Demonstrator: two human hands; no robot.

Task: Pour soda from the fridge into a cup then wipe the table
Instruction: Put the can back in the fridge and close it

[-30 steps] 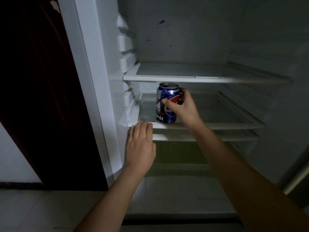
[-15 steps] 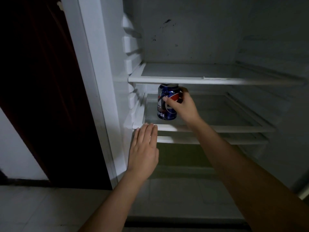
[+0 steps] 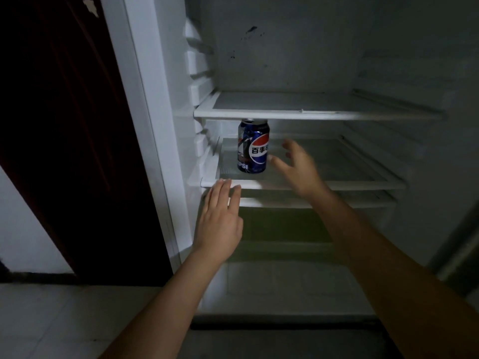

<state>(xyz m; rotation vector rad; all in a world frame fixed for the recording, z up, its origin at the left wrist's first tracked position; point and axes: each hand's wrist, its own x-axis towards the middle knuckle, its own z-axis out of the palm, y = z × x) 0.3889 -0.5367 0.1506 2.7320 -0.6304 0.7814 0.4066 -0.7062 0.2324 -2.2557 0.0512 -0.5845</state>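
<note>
A blue Pepsi can (image 3: pixel 252 149) stands upright at the left of the middle fridge shelf (image 3: pixel 337 183), its top just under the upper shelf (image 3: pixel 311 114). My right hand (image 3: pixel 298 168) is just right of the can, fingers spread and blurred, not touching it. My left hand (image 3: pixel 220 224) hovers flat below the shelf's front edge, fingers straight and holding nothing. No cup or cloth is in view.
The open fridge interior is dim, with a lower shelf (image 3: pixel 324 202) and a greenish drawer (image 3: pixel 280 224) beneath. A dark red door (image 3: pixel 64 138) stands to the left. Pale floor tiles (image 3: pixel 64 320) lie below.
My right hand has let go of the can and drawn back to the right; the can now stands alone on the shelf. My left hand stays below the shelf edge.
</note>
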